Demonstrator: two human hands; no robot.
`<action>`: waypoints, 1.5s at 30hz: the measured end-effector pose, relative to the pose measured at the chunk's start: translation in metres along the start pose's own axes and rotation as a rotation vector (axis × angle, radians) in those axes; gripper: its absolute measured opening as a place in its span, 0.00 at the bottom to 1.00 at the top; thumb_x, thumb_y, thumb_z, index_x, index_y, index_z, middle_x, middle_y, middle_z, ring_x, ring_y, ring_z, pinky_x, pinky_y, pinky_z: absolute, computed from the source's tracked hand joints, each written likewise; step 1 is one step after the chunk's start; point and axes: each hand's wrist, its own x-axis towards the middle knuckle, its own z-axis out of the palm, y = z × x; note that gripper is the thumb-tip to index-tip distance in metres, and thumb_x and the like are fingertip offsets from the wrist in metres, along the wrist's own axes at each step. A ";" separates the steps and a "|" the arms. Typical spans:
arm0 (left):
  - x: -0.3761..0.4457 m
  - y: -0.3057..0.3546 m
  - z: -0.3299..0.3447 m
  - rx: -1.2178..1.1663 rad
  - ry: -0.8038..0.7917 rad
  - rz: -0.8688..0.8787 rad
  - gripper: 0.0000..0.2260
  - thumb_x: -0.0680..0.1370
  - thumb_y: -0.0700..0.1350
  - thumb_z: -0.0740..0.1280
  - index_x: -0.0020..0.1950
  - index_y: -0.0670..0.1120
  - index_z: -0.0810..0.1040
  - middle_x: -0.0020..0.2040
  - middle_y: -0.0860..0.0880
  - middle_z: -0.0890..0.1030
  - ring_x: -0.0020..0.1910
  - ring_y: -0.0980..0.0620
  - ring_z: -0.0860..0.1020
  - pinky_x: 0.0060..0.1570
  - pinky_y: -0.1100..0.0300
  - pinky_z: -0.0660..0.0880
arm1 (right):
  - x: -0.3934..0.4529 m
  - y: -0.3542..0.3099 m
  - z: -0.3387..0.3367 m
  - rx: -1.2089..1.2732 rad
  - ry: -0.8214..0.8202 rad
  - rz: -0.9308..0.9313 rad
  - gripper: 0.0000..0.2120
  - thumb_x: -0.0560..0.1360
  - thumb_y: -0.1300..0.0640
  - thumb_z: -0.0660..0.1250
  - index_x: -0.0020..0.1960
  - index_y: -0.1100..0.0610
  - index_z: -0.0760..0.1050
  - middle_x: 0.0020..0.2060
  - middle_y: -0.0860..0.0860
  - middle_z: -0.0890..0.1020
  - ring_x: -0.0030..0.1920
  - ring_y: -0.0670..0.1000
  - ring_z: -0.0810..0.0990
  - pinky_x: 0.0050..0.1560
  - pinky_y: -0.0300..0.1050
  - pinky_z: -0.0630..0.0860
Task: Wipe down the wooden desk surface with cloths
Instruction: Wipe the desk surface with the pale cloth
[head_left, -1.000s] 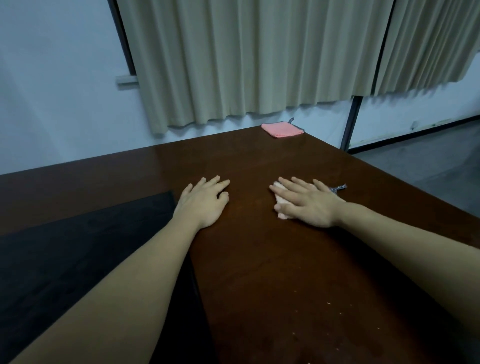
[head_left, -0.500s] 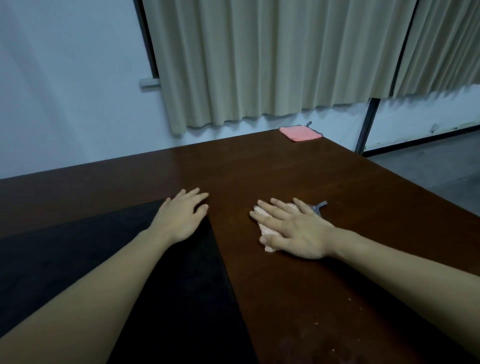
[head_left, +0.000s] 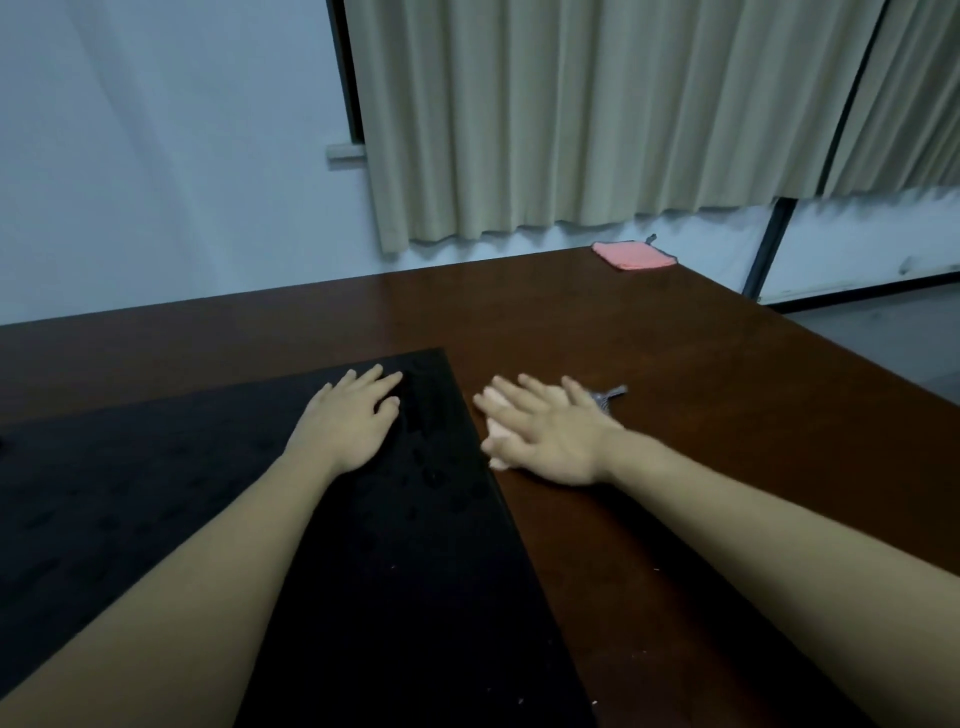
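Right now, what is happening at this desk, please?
A person is wiping a dark wooden desk. The right hand lies flat, fingers spread, pressing a pale cloth onto the wood beside the edge of a black mat. The left hand rests flat on that mat and holds nothing. A second, pink cloth lies untouched at the far corner of the desk, near the curtain. A small grey part, perhaps the cloth's loop, sticks out behind the right hand.

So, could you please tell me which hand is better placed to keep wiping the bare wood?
Right hand: it presses the pale cloth flat on wood; the left hand rests clothless on the black mat.
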 end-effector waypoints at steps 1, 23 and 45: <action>0.000 0.000 0.000 0.005 -0.005 0.002 0.23 0.87 0.55 0.47 0.83 0.57 0.54 0.83 0.52 0.51 0.82 0.46 0.50 0.79 0.47 0.48 | -0.010 -0.008 0.002 0.006 -0.004 -0.042 0.31 0.82 0.32 0.44 0.81 0.38 0.40 0.81 0.41 0.39 0.81 0.47 0.37 0.78 0.62 0.36; 0.000 -0.003 0.003 -0.005 0.017 -0.005 0.23 0.87 0.56 0.47 0.82 0.59 0.53 0.83 0.55 0.51 0.82 0.50 0.49 0.79 0.49 0.47 | 0.022 0.001 -0.009 -0.017 -0.004 -0.002 0.31 0.82 0.32 0.44 0.81 0.38 0.40 0.81 0.42 0.39 0.81 0.49 0.38 0.78 0.64 0.38; -0.004 -0.001 0.000 -0.087 0.039 -0.018 0.23 0.86 0.55 0.50 0.82 0.58 0.55 0.83 0.56 0.52 0.82 0.52 0.48 0.80 0.47 0.44 | 0.072 -0.012 -0.019 -0.008 -0.009 0.044 0.32 0.82 0.32 0.44 0.82 0.40 0.40 0.82 0.42 0.40 0.82 0.50 0.40 0.78 0.64 0.39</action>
